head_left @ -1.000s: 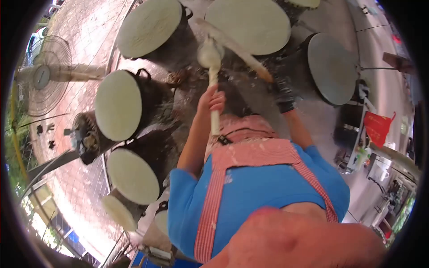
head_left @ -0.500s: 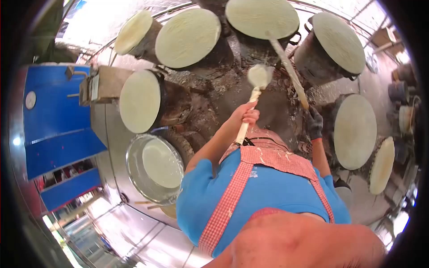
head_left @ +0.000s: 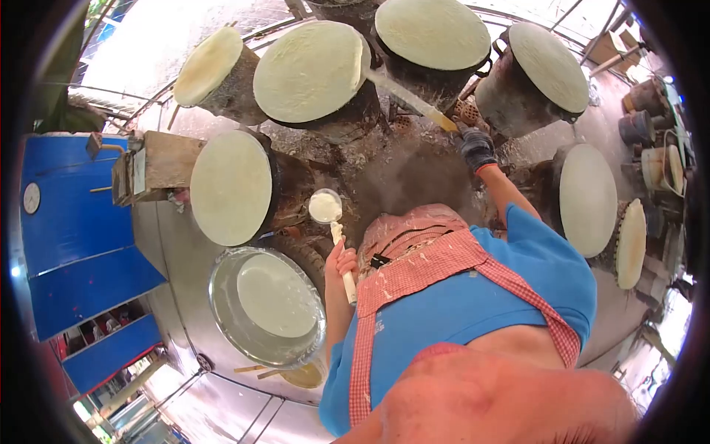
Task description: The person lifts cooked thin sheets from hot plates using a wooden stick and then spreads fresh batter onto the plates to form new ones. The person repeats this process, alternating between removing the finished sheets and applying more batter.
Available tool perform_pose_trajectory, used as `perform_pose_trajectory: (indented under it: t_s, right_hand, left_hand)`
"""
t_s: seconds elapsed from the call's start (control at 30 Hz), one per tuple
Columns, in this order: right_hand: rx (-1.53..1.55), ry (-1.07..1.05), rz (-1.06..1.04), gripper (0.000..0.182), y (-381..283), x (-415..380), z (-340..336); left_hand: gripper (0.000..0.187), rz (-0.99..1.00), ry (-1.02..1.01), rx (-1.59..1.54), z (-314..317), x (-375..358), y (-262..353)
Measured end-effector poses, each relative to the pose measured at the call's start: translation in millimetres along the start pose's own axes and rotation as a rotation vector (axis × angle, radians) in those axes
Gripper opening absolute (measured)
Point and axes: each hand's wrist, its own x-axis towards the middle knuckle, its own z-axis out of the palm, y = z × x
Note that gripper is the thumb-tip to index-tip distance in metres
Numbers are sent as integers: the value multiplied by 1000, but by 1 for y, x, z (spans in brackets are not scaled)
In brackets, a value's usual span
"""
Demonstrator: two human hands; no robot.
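My bare left hand is wrapped round the pale handle of a ladle, whose round cup holds white batter. The ladle is between a large metal basin of batter and my apron. My right hand, in a dark glove, grips a long wooden stick. The stick's far end lies at the right edge of a round pale sheet on a drum-shaped stove. Another round sheet is just beyond the stick.
Further drum stoves with round sheets stand at the left, upper left, upper right and right. A blue cabinet is at the far left. Pots line the far right.
The ladle and my left hand have moved left and down, towards the basin. My right hand has moved left and up, and the stick's end has shifted left to another sheet.
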Motion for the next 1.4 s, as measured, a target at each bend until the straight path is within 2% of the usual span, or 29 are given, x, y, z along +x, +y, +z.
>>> perform_pose_trajectory:
  t_s: [0.07, 0.1, 0.13, 0.2, 0.27, 0.33, 0.43, 0.47, 0.53, 0.57, 0.6, 0.7, 0.8, 0.93, 1.0, 1.03, 1.17, 1.23, 1.27, 1.33, 1.37, 1.4]
  right_hand:
    - [-62, -81, -14, 36, 11, -9, -2]
    - [-30, -67, -110, 38, 22, -13, 1]
    - [3, -53, -209, 41, 30, -15, 3]
    - [-39, -74, -221, 41, 41, -13, 1]
    - [129, -159, -199, 40, 47, -7, -8]
    - [98, -163, -235, 39, 47, 4, -22]
    - [145, -187, -106, 36, 78, 27, -20]
    - [148, -187, -121, 36, 84, 42, -18]
    - [288, -136, 22, 35, 89, 62, -16]
    - [448, -206, 111, 36, 92, 78, -8]
    - [453, -207, 112, 36, 89, 89, -8]
    - [234, -236, 63, 35, 58, 127, -24]
    - [439, -253, -39, 38, 60, 177, 18]
    - [464, -172, -44, 41, 18, 209, 27]
    - [527, -267, 32, 45, -6, 225, 35]
    - [385, -280, 43, 50, -24, 234, 30]
    - [427, -321, 117, 51, -78, 312, 57]
    - [418, -88, 14, 48, -102, 359, 73]
    - [421, -90, -6, 48, -111, 379, 78]
    - [565, -51, 50, 48, -137, 405, 79]
    - [654, -195, 98, 46, -145, 416, 77]
    - [738, -234, 152, 42, -149, 438, 102]
  left_hand:
    - [31, 29, -53, -18, -1, -6, 9]
    - [23, 49, -39, -12, 2, -7, 12]
    - [23, 40, -38, -25, 2, -7, 17]
    - [23, 35, -110, -31, 3, -2, 23]
    - [30, 47, -177, -61, 6, 4, 22]
    - [29, 86, -216, -46, 14, 13, 18]
    - [29, 214, -224, -67, 20, 30, 5]
    - [29, 226, -234, -69, 24, 37, -1]
    - [26, 299, -180, -119, 32, 47, -13]
    - [26, 318, -193, -127, 37, 52, -19]
    - [26, 322, -191, -123, 40, 56, -25]
    - [27, 345, -299, -196, 51, 67, -44]
    - [27, 339, -313, -193, 53, 69, -46]
    - [26, 230, -312, -207, 51, 60, -34]
    - [26, 263, -302, -213, 61, 54, -35]
    - [26, 271, -322, -200, 59, 51, -33]
    - [27, 304, -347, -193, 55, 42, -31]
    - [28, 332, -344, -202, 48, 42, -32]
    - [29, 350, -333, -212, 44, 44, -34]
    - [30, 361, -367, -219, 37, 49, -40]
    - [31, 359, -384, -219, 34, 52, -42]
    - [31, 380, -395, -225, 31, 54, -44]
